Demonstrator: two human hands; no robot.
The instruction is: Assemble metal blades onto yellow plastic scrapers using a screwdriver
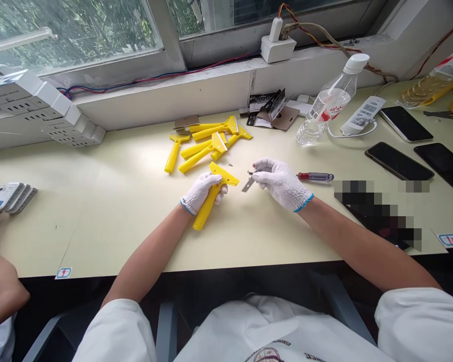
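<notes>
My gloved left hand (204, 192) is closed around a yellow scraper (207, 208), its wide head pointing up and to the right. Between the fingertips of my gloved right hand (281, 182) is a small flat metal blade (248, 184), held just right of the scraper's head and apart from it. A tiny metal screw (230, 164) lies on the table beyond the scraper. Farther back rests a loose pile of several yellow scrapers (206, 151), some with metal at their heads. A screwdriver (315, 177) with a red and clear handle lies to the right of my right hand.
A water bottle (326, 100), a white power strip (362, 115) and several phones (399, 161) occupy the right side. Opened black packaging (274, 109) lies by the wall. White boxes (41, 108) stand at the back left. Another person's arm (0, 281) is at the left edge.
</notes>
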